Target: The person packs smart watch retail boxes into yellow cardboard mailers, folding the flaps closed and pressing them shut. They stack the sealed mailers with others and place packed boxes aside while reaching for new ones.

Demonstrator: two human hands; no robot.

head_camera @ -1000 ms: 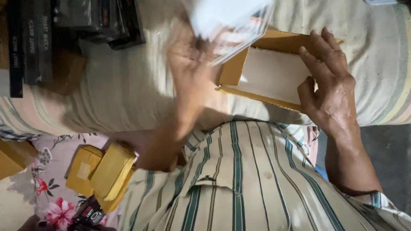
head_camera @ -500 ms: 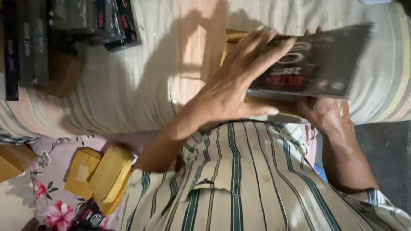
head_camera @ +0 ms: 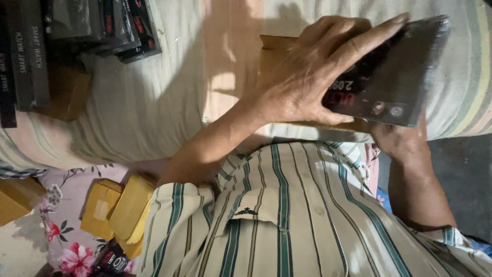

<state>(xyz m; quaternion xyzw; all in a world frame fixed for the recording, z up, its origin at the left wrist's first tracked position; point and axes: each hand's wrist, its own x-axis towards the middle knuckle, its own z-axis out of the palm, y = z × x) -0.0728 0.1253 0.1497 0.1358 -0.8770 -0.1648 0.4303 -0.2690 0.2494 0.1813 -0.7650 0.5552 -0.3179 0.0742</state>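
A flat dark glossy box [head_camera: 405, 82] with red markings lies tilted over a brown cardboard carton [head_camera: 274, 48] on the striped bedding. My left hand [head_camera: 312, 82] reaches across from the left and is spread flat on top of the dark box, fingers pointing to its far corner. My right hand [head_camera: 402, 141] grips the box's near edge from below, mostly hidden under it. Only the carton's left end and near edge show.
Several dark boxes [head_camera: 97, 25] are stacked at the top left beside a brown carton [head_camera: 66, 92]. Small yellow-brown cartons [head_camera: 128, 208] lie on a floral cloth [head_camera: 72, 256] at the lower left. My striped shirt [head_camera: 287, 220] fills the bottom.
One second ago my left hand held a pale wrapper above the open carton. The dark box then came over the carton, and both hands now hold it there.
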